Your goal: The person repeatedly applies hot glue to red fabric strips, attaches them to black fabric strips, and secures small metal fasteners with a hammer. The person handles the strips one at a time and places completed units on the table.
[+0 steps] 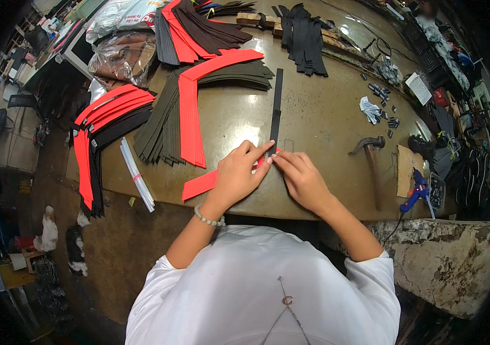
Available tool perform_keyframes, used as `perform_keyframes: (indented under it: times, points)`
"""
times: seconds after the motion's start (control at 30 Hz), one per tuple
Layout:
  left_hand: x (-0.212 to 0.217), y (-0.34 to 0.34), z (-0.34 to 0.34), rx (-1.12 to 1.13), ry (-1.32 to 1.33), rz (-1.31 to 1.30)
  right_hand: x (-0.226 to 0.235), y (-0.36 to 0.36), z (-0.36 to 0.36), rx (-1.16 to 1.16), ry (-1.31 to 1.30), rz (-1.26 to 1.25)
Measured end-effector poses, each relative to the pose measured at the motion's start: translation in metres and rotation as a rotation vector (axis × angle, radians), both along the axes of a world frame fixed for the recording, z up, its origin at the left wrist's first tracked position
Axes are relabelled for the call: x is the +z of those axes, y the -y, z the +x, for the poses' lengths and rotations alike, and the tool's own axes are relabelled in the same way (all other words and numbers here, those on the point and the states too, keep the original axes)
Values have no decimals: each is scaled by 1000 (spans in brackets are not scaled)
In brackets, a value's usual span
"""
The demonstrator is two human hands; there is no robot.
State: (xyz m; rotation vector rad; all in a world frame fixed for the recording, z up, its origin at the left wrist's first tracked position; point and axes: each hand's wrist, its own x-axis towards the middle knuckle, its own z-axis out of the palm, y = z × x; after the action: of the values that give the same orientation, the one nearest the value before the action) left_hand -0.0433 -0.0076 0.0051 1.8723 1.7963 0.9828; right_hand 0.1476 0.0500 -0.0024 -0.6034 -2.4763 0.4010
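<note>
one red ribbed strip [200, 185] lies partly under the left hand [242, 171], meeting at least one long flat black strip [277, 98] between this hand and the right hand [305, 177]. the left thumb and forefinger pinch the red strip there; the right fingers are bent, but i cannot tell if they pinch. rightward on the bench [331, 115]: one wooden-handled hammer [375, 169], one blue glue gun [416, 192].

Glossy brown worktable [325, 132] — bearing fanned red and olive strips [188, 118] at left, a pale bundle of sticks [131, 164] near the front edge, a long black strip [278, 95] mid-table — rightward, a hammer [375, 172], brown cardboard [407, 164], white slips [370, 110].
</note>
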Motion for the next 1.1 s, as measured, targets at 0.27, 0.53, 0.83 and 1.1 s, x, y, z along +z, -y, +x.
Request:
perform_keyframes:
  times: [0.27, 0.53, 0.83, 1.1]
  points:
    - [-7, 1, -4, 22, 139, 12, 4, 19, -18, -157, 276, 242]
    - [0, 19, -8, 150, -11, 224, 9, -15, 111, -1209, 239, 140]
    - [-14, 17, 1, 132, 37, 136, 45, 37, 39, -821, -212, -485]
    - [-13, 19, 1, 144, 43, 135, 47, 51, 2, -541, -288, -348]
